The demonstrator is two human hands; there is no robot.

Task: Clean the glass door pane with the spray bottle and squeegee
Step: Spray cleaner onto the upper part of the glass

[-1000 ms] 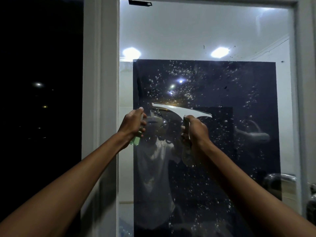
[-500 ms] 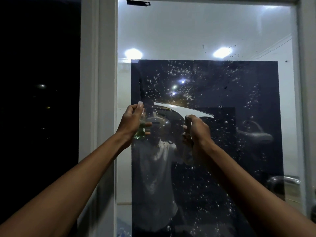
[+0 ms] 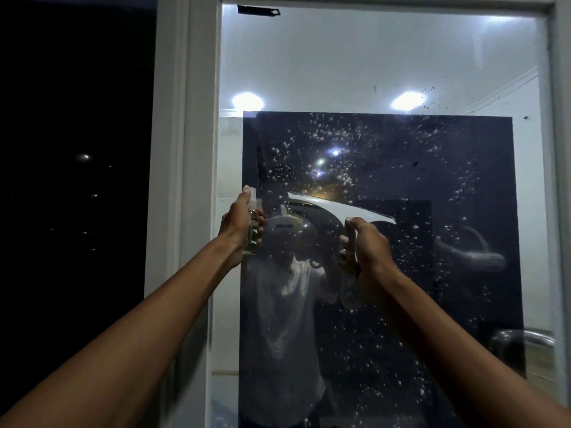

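The glass door pane [image 3: 401, 186] fills the view, speckled with spray droplets over its dark reflecting middle. My left hand [image 3: 238, 223] grips a small clear spray bottle [image 3: 251, 239] with greenish liquid, held upright near the pane's left edge, forefinger on its top. My right hand [image 3: 366, 248] grips the handle of a white squeegee [image 3: 336, 208]. Its blade runs slanted from upper left to lower right, close to the glass at mid height; I cannot tell if it touches.
A white door frame [image 3: 182, 180] borders the pane on the left and another frame edge [image 3: 559, 180] on the right. A metal door handle [image 3: 525, 338] shows at lower right. Left of the frame is darkness. A black tape strip [image 3: 258, 10] sits at the pane's top.
My left hand has turned the spray bottle upright and raised its forefinger onto the top. The squeegee and right hand have stayed almost still.
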